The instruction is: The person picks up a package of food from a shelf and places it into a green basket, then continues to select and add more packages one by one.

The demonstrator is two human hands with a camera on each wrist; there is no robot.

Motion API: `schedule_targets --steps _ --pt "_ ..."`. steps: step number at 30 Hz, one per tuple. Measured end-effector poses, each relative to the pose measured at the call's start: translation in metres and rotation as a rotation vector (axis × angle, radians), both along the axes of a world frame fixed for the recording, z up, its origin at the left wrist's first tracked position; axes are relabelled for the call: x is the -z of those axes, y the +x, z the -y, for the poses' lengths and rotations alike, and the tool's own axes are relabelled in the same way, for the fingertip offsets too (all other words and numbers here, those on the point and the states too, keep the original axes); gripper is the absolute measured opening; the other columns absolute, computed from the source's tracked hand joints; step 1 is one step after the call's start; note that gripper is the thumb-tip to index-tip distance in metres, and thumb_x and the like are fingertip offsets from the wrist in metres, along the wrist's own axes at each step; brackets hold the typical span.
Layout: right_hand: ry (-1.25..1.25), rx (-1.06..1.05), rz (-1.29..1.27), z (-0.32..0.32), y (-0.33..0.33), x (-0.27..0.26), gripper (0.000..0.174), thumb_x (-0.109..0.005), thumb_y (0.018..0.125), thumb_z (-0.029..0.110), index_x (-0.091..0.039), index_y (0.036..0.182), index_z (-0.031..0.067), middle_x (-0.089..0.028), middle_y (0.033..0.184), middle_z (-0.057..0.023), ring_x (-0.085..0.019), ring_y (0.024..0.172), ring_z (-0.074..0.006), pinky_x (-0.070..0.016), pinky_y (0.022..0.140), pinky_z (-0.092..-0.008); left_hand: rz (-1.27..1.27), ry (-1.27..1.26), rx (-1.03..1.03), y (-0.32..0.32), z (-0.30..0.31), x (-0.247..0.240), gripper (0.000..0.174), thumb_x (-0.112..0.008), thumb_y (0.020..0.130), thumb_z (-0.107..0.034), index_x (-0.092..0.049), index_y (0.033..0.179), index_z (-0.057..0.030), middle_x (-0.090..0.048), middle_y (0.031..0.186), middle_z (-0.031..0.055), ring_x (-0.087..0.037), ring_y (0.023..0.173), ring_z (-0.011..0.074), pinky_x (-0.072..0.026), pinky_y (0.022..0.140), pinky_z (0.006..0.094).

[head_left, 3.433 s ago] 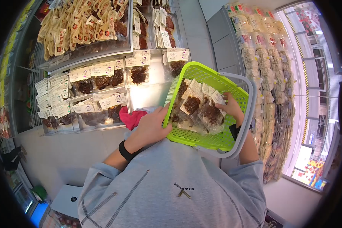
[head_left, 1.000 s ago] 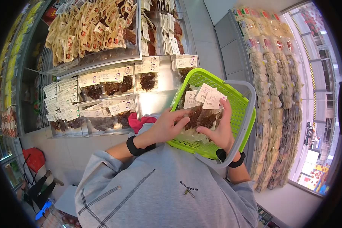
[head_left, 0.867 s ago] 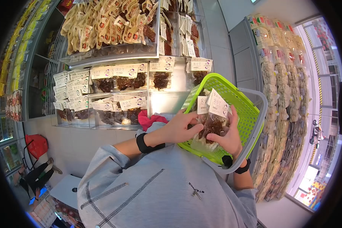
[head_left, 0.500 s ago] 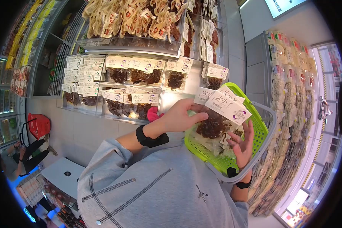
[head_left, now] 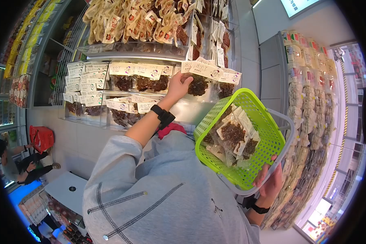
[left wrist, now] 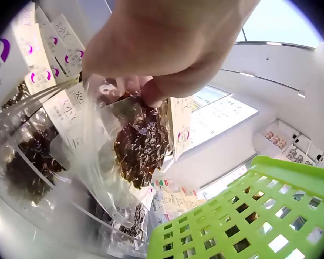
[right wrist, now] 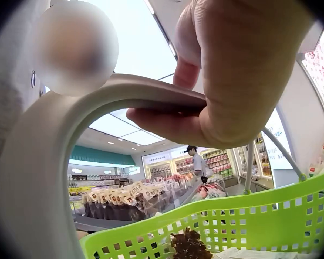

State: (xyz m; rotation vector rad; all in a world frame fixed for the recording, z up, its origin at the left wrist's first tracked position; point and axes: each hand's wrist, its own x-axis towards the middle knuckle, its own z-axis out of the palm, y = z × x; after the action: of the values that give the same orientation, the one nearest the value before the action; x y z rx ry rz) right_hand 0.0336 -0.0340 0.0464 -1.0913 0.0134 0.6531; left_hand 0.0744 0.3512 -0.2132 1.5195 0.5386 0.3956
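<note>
My left hand (head_left: 178, 86) pinches clear snack bags (head_left: 198, 83) at their top edge; they have white header cards and dark brown, glossy pieces inside. In the left wrist view a bag (left wrist: 143, 143) hangs below the curled fingers, beside other bags in the clear display bin. My right hand (head_left: 271, 179) grips the grey handle (head_left: 289, 138) of the green basket (head_left: 272, 140), and the right wrist view shows thumb and fingers around that handle. Several similar bags (head_left: 234, 136) lie inside the basket, held against my front.
Carded bags (head_left: 138, 77) fill clear bins ahead, below a raised tray of beige packets (head_left: 138, 20). A rack of bagged goods (head_left: 309, 122) stands at the right. A person (head_left: 22, 162) with a red basket (head_left: 41, 138) is at the far left.
My left hand has carried bags from over the basket up and left to the display bin. My right hand has left the bags and dropped to the basket's handle.
</note>
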Motion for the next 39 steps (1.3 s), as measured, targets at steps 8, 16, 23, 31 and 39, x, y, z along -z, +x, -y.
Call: schedule_targets --steps 8,16,23,31,39 --pt "-0.009 0.007 0.029 -0.002 -0.001 0.001 0.044 -0.055 0.095 0.028 -0.031 0.124 0.0043 -0.053 0.066 -0.0132 -0.057 0.046 -0.0233 -0.0535 0.045 -0.0347 -0.231 0.442 -0.162 0.006 0.005 0.044 0.056 -0.055 0.075 0.002 -0.035 0.127 0.0054 -0.045 0.123 0.0294 -0.046 0.117 0.0390 -0.0371 0.099 0.0444" --pt "0.013 0.011 0.001 -0.004 -0.001 0.003 0.045 -0.055 0.095 0.027 -0.031 0.125 0.0043 -0.053 0.065 -0.0123 -0.057 0.046 -0.0230 -0.0519 0.044 -0.0345 -0.125 1.095 0.548 0.038 0.049 0.030 0.024 -0.061 0.078 -0.013 -0.065 0.101 -0.0078 -0.059 0.108 0.0103 -0.048 0.108 0.0328 -0.0395 0.089 0.0436" --pt "0.025 0.025 0.015 -0.004 -0.002 0.007 0.045 -0.055 0.095 0.028 -0.032 0.125 0.0044 -0.053 0.064 -0.0113 -0.055 0.042 -0.0216 -0.0497 0.042 -0.0333 -0.483 1.755 1.117 0.101 0.092 0.061 0.024 -0.054 0.087 -0.025 -0.070 0.104 -0.0178 -0.062 0.112 0.0010 -0.049 0.107 0.0232 -0.0381 0.083 0.0460" --pt "0.029 0.045 -0.010 -0.008 -0.002 0.006 0.044 -0.056 0.095 0.025 -0.032 0.125 0.0044 -0.052 0.061 -0.0099 -0.054 0.040 -0.0208 -0.0480 0.040 -0.0320 -0.397 1.477 0.770 0.091 0.031 0.110 0.018 -0.058 0.083 -0.014 -0.071 0.094 -0.0077 -0.056 0.104 0.0089 -0.062 0.090 0.0271 -0.0510 0.063 0.0454" --pt "-0.134 0.030 -0.058 -0.020 -0.001 0.001 0.033 -0.053 0.095 0.016 -0.037 0.122 0.0084 -0.047 0.056 -0.0041 -0.049 0.037 -0.0151 -0.0446 0.038 -0.0280 -0.356 1.548 0.982 0.064 0.003 0.071 0.016 -0.058 0.082 -0.016 -0.071 0.090 -0.0157 -0.058 0.112 0.0056 -0.055 0.104 0.0222 -0.0473 0.078 0.0402"
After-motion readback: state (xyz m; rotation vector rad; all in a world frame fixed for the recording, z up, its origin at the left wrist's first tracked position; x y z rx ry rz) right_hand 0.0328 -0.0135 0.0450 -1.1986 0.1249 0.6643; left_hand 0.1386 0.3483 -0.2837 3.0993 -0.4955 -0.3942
